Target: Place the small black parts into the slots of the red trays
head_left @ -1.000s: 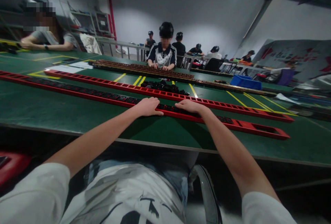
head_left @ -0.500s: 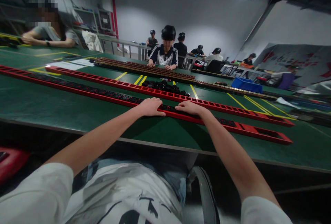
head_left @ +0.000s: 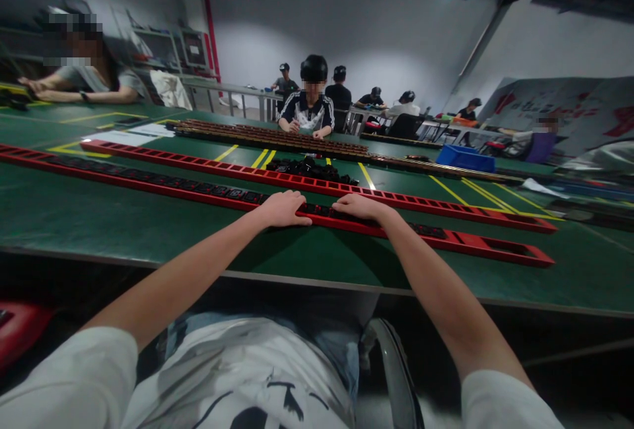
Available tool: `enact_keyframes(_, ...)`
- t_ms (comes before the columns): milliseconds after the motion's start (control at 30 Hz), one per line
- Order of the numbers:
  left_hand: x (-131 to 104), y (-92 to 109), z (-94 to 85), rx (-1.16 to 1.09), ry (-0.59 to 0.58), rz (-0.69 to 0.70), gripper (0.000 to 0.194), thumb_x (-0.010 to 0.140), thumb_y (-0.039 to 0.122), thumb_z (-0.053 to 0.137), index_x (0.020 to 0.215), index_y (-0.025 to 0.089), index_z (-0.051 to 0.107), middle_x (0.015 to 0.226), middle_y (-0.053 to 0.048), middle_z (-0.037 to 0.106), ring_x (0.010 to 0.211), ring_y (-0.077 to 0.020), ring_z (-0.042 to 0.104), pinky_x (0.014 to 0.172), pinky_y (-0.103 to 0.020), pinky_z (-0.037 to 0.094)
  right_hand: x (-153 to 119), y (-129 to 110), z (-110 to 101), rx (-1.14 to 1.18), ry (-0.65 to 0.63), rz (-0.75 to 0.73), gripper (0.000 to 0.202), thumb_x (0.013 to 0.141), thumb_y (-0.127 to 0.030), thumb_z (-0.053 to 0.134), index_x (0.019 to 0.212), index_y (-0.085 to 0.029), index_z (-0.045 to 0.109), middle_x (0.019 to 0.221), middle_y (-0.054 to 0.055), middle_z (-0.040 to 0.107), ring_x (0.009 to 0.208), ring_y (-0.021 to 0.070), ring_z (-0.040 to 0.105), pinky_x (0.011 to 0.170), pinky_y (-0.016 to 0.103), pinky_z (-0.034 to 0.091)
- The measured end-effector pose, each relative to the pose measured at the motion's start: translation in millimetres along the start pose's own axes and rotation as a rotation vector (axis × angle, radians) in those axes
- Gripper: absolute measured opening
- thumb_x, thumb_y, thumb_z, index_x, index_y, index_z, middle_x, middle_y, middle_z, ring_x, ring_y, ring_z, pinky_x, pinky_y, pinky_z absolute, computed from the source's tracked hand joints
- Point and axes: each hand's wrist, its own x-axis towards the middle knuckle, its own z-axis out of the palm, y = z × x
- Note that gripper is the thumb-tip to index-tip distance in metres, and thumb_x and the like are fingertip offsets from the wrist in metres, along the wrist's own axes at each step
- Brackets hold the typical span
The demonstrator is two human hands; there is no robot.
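A long red slotted rail lies across the table in front of me, its middle stretch filled with black socket-like inserts. Around the rail's middle, my left hand is closed, with its thumb along the near side and its fingers over the top. A short way to the right, my right hand also grips the rail, fingers bent over the inserts. Between the two hands a few inserts stay visible; those under my palms are hidden. More black inserts show to the right of my right hand.
Parallel behind lies a second red rail with open slots. Beyond it are a pile of black parts, a bundle of long brown strips and a blue bin. A co-worker sits opposite; another person sits at left.
My view has shifted slightly. Both my hands keep their places on the rail. The co-worker opposite has raised one hand a little.
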Motion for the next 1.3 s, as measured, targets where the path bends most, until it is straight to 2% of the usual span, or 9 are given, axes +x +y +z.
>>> enact_keyframes(133,0.1,0.0,0.1,0.005,0.001,0.001,0.064,0.087,0.071,0.052,0.12,0.016,0.061,0.122,-0.014,0.064,0.112,-0.0311,0.06,0.091,-0.038,0.046,2.7,2.3,0.1,0.023,0.006,-0.027,0.046,0.09,-0.058,0.05,0.084,-0.017,0.068,0.095,0.009,0.07,0.081,0.0217,0.06,0.078,0.031,0.043)
enact_keyframes(333,0.2,1.4,-0.4,0.025,0.0,-0.007,0.063,0.088,0.07,0.052,0.12,0.017,0.061,0.122,-0.013,0.065,0.111,-0.0304,0.06,0.09,-0.038,0.047,-0.3,-3.5,-2.3,-0.001,0.001,-0.117,0.037,0.09,-0.046,0.044,0.072,-0.018,0.06,0.083,0.006,0.064,0.077,0.0182,0.055,0.076,0.028,0.042)
enact_keyframes(500,0.5,0.7,0.9,0.025,0.006,-0.008,0.063,0.087,0.071,0.052,0.119,0.017,0.061,0.122,-0.013,0.065,0.112,-0.0304,0.06,0.09,-0.038,0.047,2.8,2.9,-1.5,-0.005,0.002,-0.129,0.029,0.088,-0.04,0.046,0.07,-0.019,0.055,0.078,0.004,0.059,0.072,0.0173,0.053,0.074,0.028,0.042)
enact_keyframes(967,-0.2,0.3,-1.2,0.027,0.0,0.009,0.063,0.089,0.069,0.049,0.119,0.015,0.061,0.121,-0.014,0.064,0.112,-0.0306,0.06,0.09,-0.038,0.046,3.9,2.8,2.4,0.045,0.029,-0.119,0.036,0.091,-0.048,0.043,0.072,-0.02,0.056,0.08,0.004,0.061,0.074,0.0182,0.054,0.076,0.03,0.044)
enact_keyframes(1167,-0.5,0.1,-1.1,0.016,-0.002,-0.004,0.063,0.087,0.07,0.052,0.121,0.017,0.061,0.123,-0.013,0.064,0.113,-0.0295,0.059,0.091,-0.037,0.046,4.9,3.0,3.6,0.065,0.04,-0.099,0.038,0.092,-0.051,0.047,0.078,-0.019,0.063,0.088,0.006,0.068,0.081,0.0202,0.06,0.08,0.03,0.046)
enact_keyframes(1300,-0.9,0.1,-1.3,0.015,-0.008,-0.007,0.061,0.087,0.069,0.052,0.119,0.017,0.061,0.123,-0.013,0.064,0.113,-0.0295,0.059,0.091,-0.037,0.046,3.3,-1.6,0.6,0.044,0.027,-0.122,0.035,0.093,-0.045,0.047,0.08,-0.019,0.067,0.095,0.007,0.071,0.088,0.0213,0.061,0.087,0.03,0.046)
